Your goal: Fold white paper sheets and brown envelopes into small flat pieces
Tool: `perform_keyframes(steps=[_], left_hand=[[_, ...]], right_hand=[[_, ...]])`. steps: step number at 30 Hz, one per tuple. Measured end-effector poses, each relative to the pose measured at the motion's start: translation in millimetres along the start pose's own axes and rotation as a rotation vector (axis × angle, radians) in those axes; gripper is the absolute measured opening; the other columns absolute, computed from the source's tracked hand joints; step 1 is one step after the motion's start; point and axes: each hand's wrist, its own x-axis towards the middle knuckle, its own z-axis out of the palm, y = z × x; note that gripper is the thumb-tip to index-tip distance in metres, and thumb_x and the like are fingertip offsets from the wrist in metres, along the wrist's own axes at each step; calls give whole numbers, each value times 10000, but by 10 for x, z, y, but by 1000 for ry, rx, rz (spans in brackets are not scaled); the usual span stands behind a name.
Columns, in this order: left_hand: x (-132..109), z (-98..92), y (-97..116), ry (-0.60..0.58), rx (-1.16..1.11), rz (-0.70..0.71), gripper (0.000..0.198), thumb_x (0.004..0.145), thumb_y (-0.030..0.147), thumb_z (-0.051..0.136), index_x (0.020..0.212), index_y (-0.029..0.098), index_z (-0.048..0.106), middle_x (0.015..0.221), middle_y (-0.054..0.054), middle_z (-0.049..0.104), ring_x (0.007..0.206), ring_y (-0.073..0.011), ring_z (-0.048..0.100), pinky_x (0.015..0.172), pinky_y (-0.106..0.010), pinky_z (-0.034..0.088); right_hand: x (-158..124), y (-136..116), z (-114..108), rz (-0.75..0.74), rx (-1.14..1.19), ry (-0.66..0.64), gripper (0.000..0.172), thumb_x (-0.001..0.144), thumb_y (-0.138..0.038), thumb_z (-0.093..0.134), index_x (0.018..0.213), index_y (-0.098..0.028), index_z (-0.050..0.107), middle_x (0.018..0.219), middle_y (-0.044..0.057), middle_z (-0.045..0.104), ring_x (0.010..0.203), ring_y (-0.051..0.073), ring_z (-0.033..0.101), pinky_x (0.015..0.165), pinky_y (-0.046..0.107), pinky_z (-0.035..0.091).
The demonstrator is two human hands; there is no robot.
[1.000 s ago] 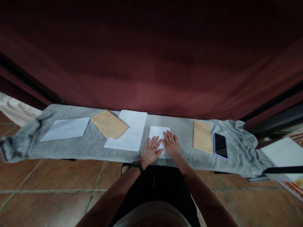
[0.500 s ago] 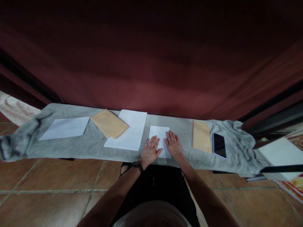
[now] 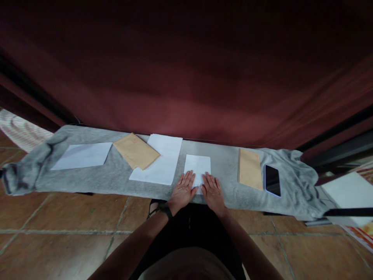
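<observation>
A small white sheet of paper, perhaps folded, lies flat in front of me on a grey cloth. My left hand rests palm down on its lower left part, fingers stretched out. Across from it, my right hand lies flat with spread fingers on the lower right edge. Both hands cover the sheet's near corners. To the left are larger white sheets, partly under brown envelopes. More brown envelopes lie to the right of my right hand.
The grey cloth covers a long narrow surface against a dark red curtain-like backdrop. A white sheet lies far left. A phone sits at the right, and a white board or sheet beyond the cloth's right end.
My right hand has slid down toward me along the sheet, now level with my left hand, which has moved slightly nearer too. The sheet stays flat.
</observation>
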Motion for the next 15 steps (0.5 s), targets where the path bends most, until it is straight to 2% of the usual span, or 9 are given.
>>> perform_keyframes(steps=[4, 7, 12, 15], left_hand=[[-56, -20, 18, 15, -6, -37, 653, 1035, 445, 362, 1568, 75, 295, 1608, -174, 357, 1525, -262, 276, 1258, -460, 244], [-12, -12, 95, 28, -19, -59, 636, 1037, 401, 348, 1576, 72, 266, 1607, -178, 358, 1526, -267, 272, 1262, -486, 229], [241, 77, 294, -28, -66, 24, 557, 1047, 338, 301, 1548, 98, 347, 1623, -125, 353, 1531, -221, 262, 1272, -451, 197], [437, 135, 318, -52, -69, 31, 551, 1045, 328, 296, 1541, 97, 367, 1633, -119, 335, 1538, -217, 243, 1272, -435, 182]], right_hand=[[-56, 70, -9, 39, -34, 5, 546, 1062, -367, 345, 1566, -156, 360, 1604, 123, 390, 1448, 271, 413, 1217, 482, 237], [-71, 74, 3, 41, -40, 10, 565, 1057, -371, 350, 1578, -154, 331, 1599, 129, 397, 1456, 276, 401, 1214, 485, 240], [-73, 67, 10, 28, -48, 14, 542, 1051, -323, 335, 1559, -139, 374, 1600, 125, 397, 1457, 287, 395, 1216, 494, 218], [-73, 67, 12, 24, -47, 23, 528, 1046, -307, 337, 1533, -121, 418, 1582, 134, 426, 1451, 287, 402, 1217, 493, 211]])
